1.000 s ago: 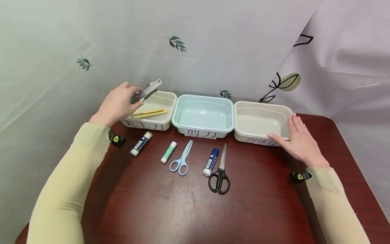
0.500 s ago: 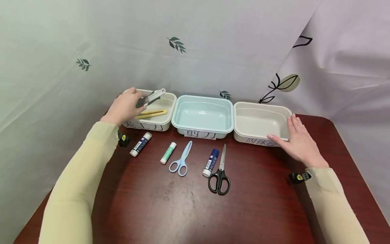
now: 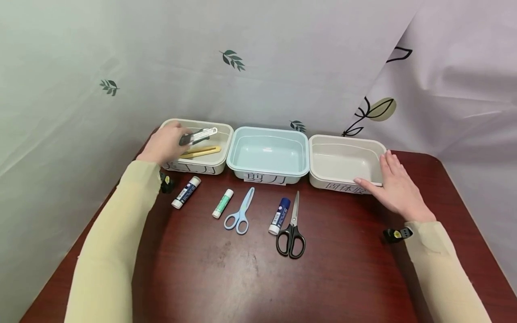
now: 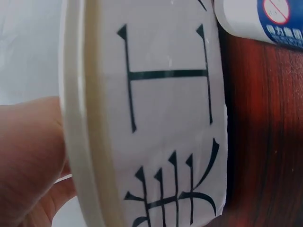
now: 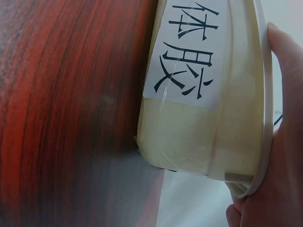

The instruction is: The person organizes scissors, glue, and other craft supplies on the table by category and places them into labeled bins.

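Note:
In the head view my left hand (image 3: 164, 142) reaches into the left cream bin (image 3: 224, 162), holding a utility knife (image 3: 199, 135) with a dark end and a clear body. A yellow utility knife (image 3: 206, 151) lies in the same bin, just below the held one. The left wrist view shows part of my hand (image 4: 29, 151) behind the bin's rim; the knife is hidden there. My right hand (image 3: 397, 186) rests on the corner of the right cream bin (image 3: 319, 181), its fingers straight along the side rim and the thumb at the front rim.
A light blue bin (image 3: 268, 174) stands between the cream ones. Before them on the dark red table (image 3: 242, 287) lie a glue stick (image 3: 186, 192), a green glue stick (image 3: 223, 203), blue scissors (image 3: 241, 213), a blue glue stick (image 3: 279, 216) and black-handled scissors (image 3: 291, 233).
My left hand has moved right and down with the utility knife, bringing it from above the left bin into it. The right hand has stayed on its bin.

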`<move>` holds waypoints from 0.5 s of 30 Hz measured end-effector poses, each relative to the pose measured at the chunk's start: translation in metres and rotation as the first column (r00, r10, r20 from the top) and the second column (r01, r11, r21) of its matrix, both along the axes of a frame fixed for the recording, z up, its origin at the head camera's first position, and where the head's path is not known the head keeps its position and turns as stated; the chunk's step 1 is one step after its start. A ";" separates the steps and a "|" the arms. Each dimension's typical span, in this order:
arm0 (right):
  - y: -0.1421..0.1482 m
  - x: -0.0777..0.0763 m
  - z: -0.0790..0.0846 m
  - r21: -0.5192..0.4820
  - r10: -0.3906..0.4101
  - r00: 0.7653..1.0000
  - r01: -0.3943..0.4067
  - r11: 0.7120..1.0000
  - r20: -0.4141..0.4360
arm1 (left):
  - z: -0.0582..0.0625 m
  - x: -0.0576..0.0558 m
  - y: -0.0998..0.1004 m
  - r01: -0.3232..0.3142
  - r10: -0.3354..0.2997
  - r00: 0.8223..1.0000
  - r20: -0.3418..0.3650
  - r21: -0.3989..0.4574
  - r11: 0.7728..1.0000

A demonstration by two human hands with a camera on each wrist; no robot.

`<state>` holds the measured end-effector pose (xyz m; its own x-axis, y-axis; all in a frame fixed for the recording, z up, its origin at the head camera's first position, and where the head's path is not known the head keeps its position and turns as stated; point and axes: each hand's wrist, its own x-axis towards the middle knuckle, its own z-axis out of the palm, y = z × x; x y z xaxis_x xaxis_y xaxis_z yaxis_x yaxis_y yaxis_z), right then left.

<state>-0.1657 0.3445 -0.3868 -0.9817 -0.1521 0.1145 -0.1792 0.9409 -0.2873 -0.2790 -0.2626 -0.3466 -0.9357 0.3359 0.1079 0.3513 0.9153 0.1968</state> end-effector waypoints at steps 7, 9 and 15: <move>-0.001 -0.001 0.001 0.004 0.000 1.000 0.000 1.000 0.006 | -0.001 -0.003 -0.004 -0.022 0.022 1.000 0.021 -0.001 1.000; -0.001 0.000 0.001 0.005 -0.001 1.000 0.001 1.000 0.007 | 0.000 -0.003 -0.004 -0.031 0.031 0.999 0.036 0.008 0.999; -0.001 0.000 0.000 0.010 0.000 1.000 0.000 1.000 0.004 | 0.005 -0.001 -0.001 -0.047 0.046 0.998 0.051 0.009 0.999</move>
